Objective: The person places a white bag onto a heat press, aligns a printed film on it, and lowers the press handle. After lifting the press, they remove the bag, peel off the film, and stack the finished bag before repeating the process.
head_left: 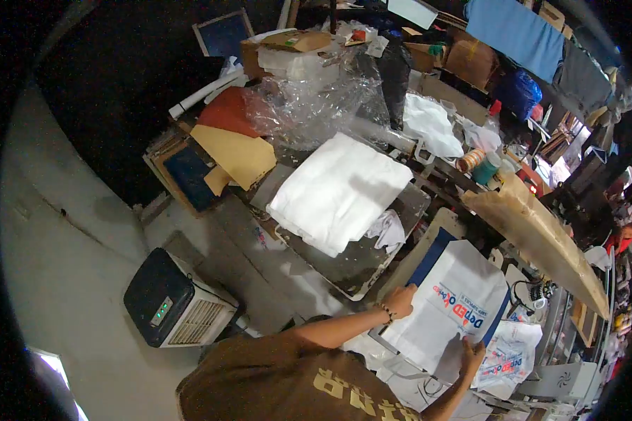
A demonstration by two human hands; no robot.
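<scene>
A white bag with red and blue print (463, 295) lies on a dark blue board (432, 256). My left hand (399, 302), with a beaded bracelet at the wrist, has its fingers closed on the bag's left edge. At the lower right edge of the bag is my right hand (473, 354), its thumb on top and its other fingers hidden beneath. Beyond the bag, a folded stack of white cloth (340, 189) rests on a worn table (358, 284).
A black and white air cooler (182, 302) stands on the floor at the left. Clear plastic wrap (288, 112) lies behind the white stack. A long wrapped bundle (541, 238) is at the right. Another printed bag (505, 354) lies beyond my right hand.
</scene>
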